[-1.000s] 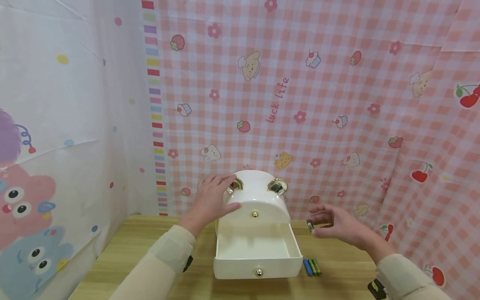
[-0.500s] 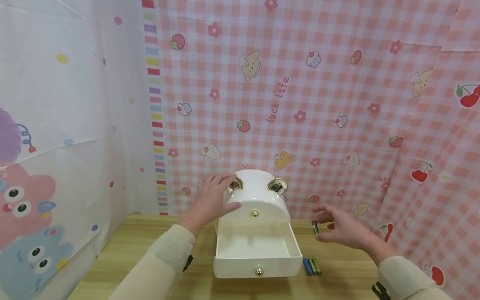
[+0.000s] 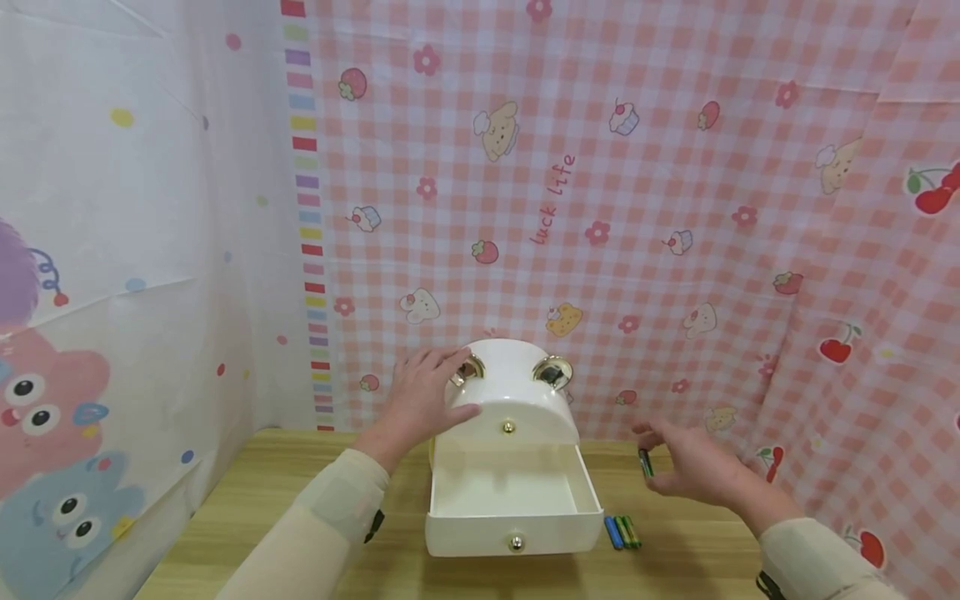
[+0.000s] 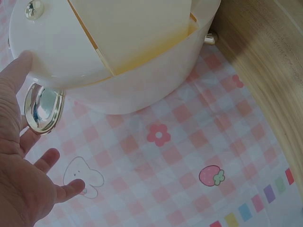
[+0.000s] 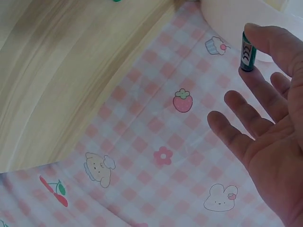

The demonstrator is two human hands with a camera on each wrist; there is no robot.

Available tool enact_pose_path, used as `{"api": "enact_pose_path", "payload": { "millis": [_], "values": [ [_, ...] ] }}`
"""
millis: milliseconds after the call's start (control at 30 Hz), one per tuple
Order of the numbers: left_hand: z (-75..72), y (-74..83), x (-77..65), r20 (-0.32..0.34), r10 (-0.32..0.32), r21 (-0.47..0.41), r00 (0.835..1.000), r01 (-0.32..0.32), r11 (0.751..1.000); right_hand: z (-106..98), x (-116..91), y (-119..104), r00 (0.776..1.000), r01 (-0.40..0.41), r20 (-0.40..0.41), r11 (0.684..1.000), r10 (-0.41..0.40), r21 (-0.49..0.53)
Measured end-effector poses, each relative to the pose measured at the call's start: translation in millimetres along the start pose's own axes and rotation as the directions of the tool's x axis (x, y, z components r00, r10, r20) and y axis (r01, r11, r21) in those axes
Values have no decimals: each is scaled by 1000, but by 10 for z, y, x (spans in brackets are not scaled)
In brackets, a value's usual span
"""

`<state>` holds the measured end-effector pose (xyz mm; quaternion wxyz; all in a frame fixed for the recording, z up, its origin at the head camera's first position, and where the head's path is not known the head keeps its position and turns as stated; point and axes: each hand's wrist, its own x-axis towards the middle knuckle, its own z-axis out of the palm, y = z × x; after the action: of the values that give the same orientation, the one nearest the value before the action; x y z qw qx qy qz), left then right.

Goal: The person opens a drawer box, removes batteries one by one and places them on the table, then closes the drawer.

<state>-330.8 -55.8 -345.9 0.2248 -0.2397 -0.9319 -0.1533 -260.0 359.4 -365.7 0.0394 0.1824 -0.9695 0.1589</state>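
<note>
A glossy white drawer box (image 3: 506, 383) with a rounded top and gold-rimmed, eye-like knobs stands on the table. Its lower drawer (image 3: 558, 535) is pulled out toward me, with nothing inside. My left hand (image 3: 422, 404) rests against the upper left of the box, fingers spread beside the left gold knob (image 4: 43, 109). To the right, my right hand (image 3: 701, 462) pinches a small green and black battery (image 5: 247, 52) end to end between thumb and one fingertip. Its other fingers are loosely extended. Several batteries (image 3: 622, 532), blue and green, lie side by side just right of the drawer.
The wooden table (image 3: 300, 517) extends to both sides of the box. Behind it hangs a pink checked cloth (image 3: 450, 208) with cartoon prints, and a white printed cloth (image 3: 135, 250) hangs on the left. A small gold knob (image 3: 508, 427) marks the closed upper compartment.
My right hand has moved right and slightly down, away from the box, still pinching the battery. My left hand, the drawer and the batteries on the table have stayed put.
</note>
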Motion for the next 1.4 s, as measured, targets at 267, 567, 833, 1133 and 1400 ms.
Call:
{"api": "enact_pose_path", "payload": {
  "millis": [267, 567, 833, 1133, 1400],
  "values": [
    [-7, 1, -1, -2, -1, 3, 1000, 1, 1000, 61, -61, 93, 999, 43, 15, 987, -41, -152],
    [-33, -17, 14, 20, 9, 37, 1000, -9, 999, 194, -96, 224, 997, 12, 79, 1000, -10, -22],
    [-47, -7, 26, 48, -7, 47, 999, 5, 999, 311, -132, 289, 990, 72, 114, 997, -76, 42],
    [-68, -16, 41, 48, -3, 54, 999, 0, 999, 511, -122, 387, 989, 15, 146, 997, -26, 75],
    [-77, 0, 37, 45, -5, 57, 999, 2, 998, 642, -118, 451, 988, -33, 152, 996, 20, 83]
  ]
}}
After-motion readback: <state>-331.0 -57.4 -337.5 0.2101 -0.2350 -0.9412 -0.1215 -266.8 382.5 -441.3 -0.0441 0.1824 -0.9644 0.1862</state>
